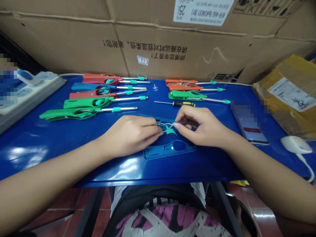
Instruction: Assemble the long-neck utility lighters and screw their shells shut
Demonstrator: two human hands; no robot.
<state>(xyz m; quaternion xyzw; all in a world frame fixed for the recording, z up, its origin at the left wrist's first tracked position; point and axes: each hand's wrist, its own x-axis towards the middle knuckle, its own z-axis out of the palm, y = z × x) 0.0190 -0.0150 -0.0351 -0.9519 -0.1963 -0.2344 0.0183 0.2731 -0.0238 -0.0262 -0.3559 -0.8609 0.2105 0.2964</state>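
My left hand is closed, its fingertips pinching a thin white wire at the left. From the other side, my right hand pinches the same wire between thumb and index finger. A dark, thin part lies partly hidden under the right fingers. Just below the wire is a small teal trigger piece. One blue lighter shell half lies behind the fingers, largely covered by them. The other blue shell half rests inner side up near the table's front edge.
Several long-nosed lighters lie at left, with more open-shelled lighters at back right. A yellow-black screwdriver sits behind my hands. Around the edges are a phone, white charger, power strip and cardboard boxes.
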